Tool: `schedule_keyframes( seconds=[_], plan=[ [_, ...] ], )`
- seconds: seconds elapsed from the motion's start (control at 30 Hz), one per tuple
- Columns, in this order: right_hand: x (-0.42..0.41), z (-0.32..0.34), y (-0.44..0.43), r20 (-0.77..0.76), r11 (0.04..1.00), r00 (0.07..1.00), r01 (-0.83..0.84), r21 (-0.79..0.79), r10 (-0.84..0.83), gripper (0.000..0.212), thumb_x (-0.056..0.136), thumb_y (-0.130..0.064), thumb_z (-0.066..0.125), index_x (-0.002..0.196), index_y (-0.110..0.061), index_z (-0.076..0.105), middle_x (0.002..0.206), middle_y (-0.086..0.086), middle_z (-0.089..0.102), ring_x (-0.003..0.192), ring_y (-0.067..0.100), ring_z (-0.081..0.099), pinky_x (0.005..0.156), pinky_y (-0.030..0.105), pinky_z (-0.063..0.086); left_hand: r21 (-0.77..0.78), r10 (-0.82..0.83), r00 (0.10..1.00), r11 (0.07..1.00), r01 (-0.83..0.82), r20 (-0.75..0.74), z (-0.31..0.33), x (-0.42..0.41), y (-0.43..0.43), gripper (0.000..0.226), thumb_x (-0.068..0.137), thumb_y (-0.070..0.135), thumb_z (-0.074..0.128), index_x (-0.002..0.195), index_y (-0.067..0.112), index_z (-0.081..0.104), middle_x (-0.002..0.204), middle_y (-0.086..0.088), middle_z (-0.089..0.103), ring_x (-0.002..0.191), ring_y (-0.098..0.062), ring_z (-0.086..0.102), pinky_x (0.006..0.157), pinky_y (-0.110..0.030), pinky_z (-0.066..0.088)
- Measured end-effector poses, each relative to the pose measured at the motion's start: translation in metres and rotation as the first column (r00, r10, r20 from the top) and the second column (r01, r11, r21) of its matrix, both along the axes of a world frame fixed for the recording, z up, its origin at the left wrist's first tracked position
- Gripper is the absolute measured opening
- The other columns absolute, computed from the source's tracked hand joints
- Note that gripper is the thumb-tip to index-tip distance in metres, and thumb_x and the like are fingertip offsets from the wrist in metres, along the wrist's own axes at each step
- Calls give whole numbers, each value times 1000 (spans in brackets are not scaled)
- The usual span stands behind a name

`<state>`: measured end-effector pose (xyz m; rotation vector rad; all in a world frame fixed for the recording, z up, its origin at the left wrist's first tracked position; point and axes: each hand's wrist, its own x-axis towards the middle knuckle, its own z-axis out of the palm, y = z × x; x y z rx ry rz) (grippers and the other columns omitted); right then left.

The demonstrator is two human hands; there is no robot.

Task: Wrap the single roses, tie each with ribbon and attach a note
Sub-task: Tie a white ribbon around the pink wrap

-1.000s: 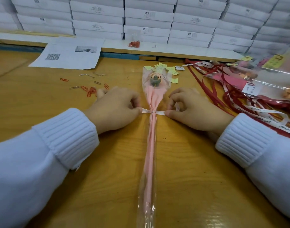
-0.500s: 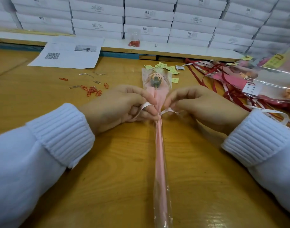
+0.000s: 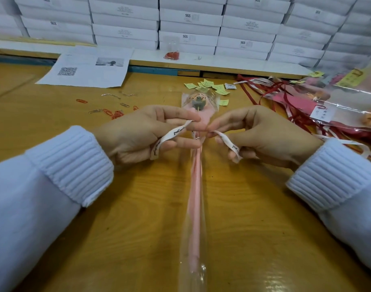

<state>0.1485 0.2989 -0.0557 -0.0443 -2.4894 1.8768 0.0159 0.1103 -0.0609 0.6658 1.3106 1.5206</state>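
Note:
A single rose wrapped in pink paper and clear film (image 3: pixel 194 186) lies lengthwise on the wooden table (image 3: pixel 54 127), its head (image 3: pixel 199 101) pointing away from me. A white printed ribbon (image 3: pixel 169 135) is knotted around the stem just below the head. My left hand (image 3: pixel 142 131) pinches the ribbon's left end into a loop. My right hand (image 3: pixel 258 131) pinches the right end (image 3: pixel 229 142), also bent into a loop. Both hands meet over the stem and hide the knot.
Yellow-green note slips (image 3: pixel 209 86) lie beyond the rose head. Red and white ribbons (image 3: pixel 270 95) and finished wrapped roses (image 3: pixel 338 106) pile up at the right. Paper clips (image 3: pixel 115 112) are scattered at the left, near printed sheets (image 3: pixel 87 68). White boxes (image 3: pixel 188 20) are stacked along the back.
A second ago both hands pulled the ribbon ends flat sideways, tightening the knot. Since then they have come together over the stem and lifted the ends into loops.

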Motion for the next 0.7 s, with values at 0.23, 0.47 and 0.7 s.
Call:
schedule_keyframes(
  seconds=[0.23,0.47,0.7],
  plan=[
    [0,-1,-5,-159,972,976,176,155,-151,13,87,-15,63,83,-19,75,66,-7,66,54,10,49,47,17,41,9,139,910,989,-147,-390,-5,0,4,15,72,23,65,78,19,78,71,3,70,52,-6,56,45,-16,46],
    [-4,-3,-10,-140,995,985,93,-43,-98,17,81,-18,59,87,-5,68,80,3,72,74,13,68,66,20,55,115,211,905,977,-180,-370,-7,2,7,25,90,12,56,78,19,77,76,-5,65,62,-9,55,54,-19,49],
    [-4,-4,-19,-161,993,980,119,6,-117,10,84,-12,60,86,-4,66,77,5,72,68,13,68,61,20,54,-17,104,845,991,-132,-525,-8,4,9,23,87,15,59,108,24,64,81,-19,68,69,-25,64,65,-35,53]
  ],
)
